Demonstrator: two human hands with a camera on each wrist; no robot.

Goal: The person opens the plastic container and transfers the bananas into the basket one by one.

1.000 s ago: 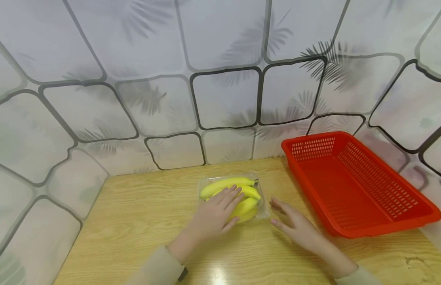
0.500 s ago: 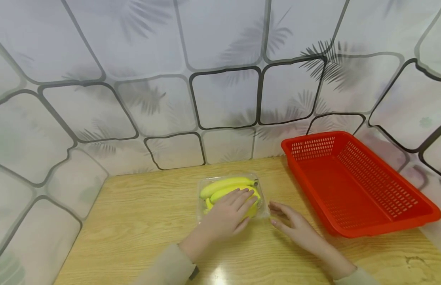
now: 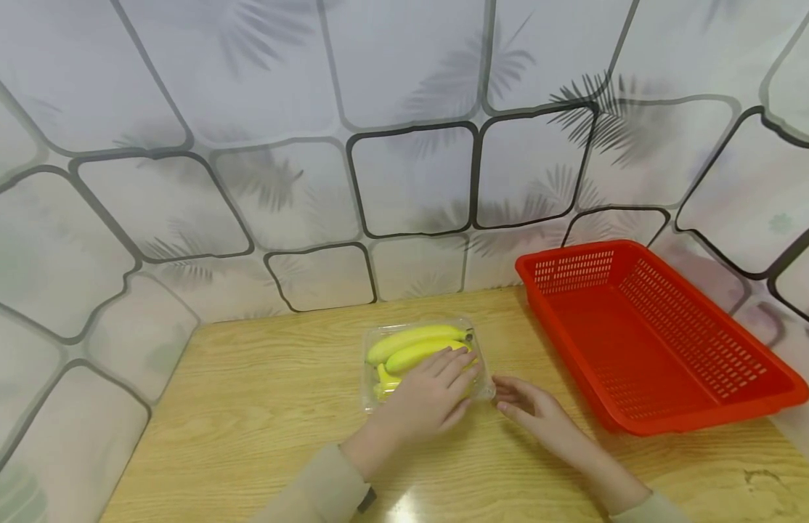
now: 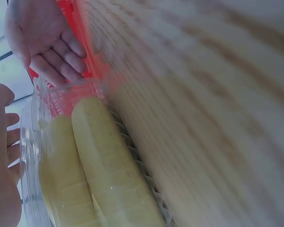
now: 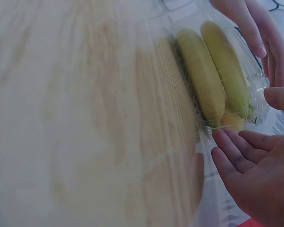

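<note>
Several yellow bananas (image 3: 414, 341) lie inside a clear plastic box (image 3: 369, 392) with a transparent lid, set on the wooden table. Over the right front part of the lid, my left hand (image 3: 431, 392) lies palm down with its fingers stretched out. My right hand (image 3: 542, 414) is at the box's right front corner, thumb and fingers apart and slightly bent. In the right wrist view the fingertips of the right hand (image 5: 260, 179) are at the end of the box, close to the tabletop. The left wrist view has the left hand (image 4: 2, 165) alongside the lid.
To the right stands a large red plastic basket (image 3: 633, 349) with slotted sides, close beside my right forearm. A patterned wall covering (image 3: 411, 189) rises behind the wooden table (image 3: 261, 407) and along both its sides.
My left hand has slid to the right across the lid, uncovering the bananas at the left. The right hand has moved slightly toward the box corner. The box stays in place.
</note>
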